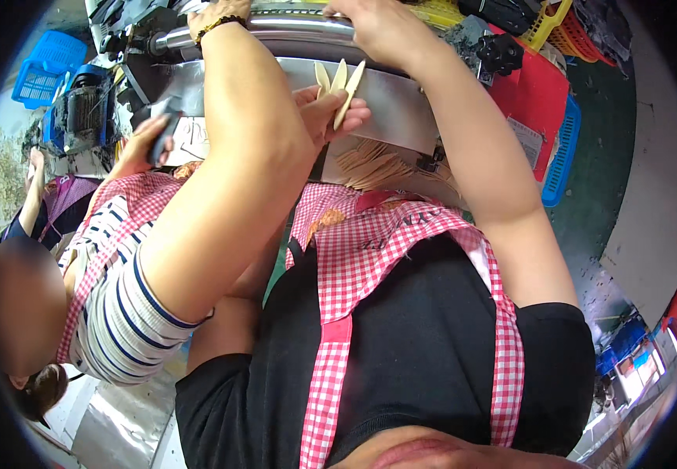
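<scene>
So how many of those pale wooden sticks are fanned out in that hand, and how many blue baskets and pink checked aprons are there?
Pale wooden sticks: 3
Blue baskets: 2
Pink checked aprons: 2
Total: 7

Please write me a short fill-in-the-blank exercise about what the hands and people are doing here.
1. The left hand wears a beaded ____ at its wrist.
2. Both that hand and the right hand rest on a shiny ____ roller.
3. A co-worker's hand holds pale ____ sticks.

Missing words: bracelet; metal; wooden
</scene>
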`<action>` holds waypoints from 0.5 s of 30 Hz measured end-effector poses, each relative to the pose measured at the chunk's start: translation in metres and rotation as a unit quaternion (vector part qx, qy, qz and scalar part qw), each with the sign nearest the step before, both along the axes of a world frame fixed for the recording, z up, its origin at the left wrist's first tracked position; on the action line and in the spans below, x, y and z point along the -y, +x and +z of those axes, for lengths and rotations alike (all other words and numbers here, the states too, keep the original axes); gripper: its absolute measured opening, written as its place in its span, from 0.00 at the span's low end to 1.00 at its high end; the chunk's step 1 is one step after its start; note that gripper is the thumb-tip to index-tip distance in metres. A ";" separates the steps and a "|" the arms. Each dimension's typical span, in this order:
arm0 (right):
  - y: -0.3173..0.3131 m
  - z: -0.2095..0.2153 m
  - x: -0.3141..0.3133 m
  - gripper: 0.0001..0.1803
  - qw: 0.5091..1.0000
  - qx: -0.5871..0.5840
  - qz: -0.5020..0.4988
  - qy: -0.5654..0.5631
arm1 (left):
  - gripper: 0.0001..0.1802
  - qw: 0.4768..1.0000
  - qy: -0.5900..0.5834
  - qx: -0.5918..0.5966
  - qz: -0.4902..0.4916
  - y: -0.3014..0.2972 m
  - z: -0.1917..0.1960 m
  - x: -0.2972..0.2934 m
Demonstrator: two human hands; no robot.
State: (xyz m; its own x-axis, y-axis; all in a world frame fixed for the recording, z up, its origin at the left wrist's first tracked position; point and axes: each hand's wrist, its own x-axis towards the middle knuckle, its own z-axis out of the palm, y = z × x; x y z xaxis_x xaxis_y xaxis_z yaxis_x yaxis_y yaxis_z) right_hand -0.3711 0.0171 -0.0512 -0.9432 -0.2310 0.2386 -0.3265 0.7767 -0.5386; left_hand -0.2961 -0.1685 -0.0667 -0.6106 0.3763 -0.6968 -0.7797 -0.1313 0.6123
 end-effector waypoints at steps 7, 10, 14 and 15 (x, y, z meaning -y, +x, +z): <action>-0.078 -0.054 -0.013 0.22 0.934 0.288 0.173 0.120 | 0.15 0.991 0.122 0.019 0.052 -0.041 -0.044 -0.008; -0.088 -0.053 -0.019 0.19 0.926 0.336 0.150 0.079 | 0.16 0.995 0.102 0.007 0.019 -0.046 -0.050 -0.008; -0.043 0.021 -0.008 0.15 0.959 0.279 -0.054 -0.019 | 0.23 0.996 0.061 0.067 -0.013 -0.044 0.000 -0.004; -0.030 0.019 -0.006 0.15 0.984 0.164 -0.053 -0.035 | 0.23 0.993 0.107 0.055 -0.004 -0.043 0.004 -0.004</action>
State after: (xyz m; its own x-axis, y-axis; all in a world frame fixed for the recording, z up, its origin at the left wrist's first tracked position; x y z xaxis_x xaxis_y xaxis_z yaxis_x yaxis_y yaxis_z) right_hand -0.4011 0.0231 -0.0326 -0.9901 -0.1210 -0.0707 -0.0455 0.7549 -0.6543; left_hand -0.3392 -0.1642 -0.0631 -0.5321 0.5270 -0.6627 -0.8415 -0.2425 0.4828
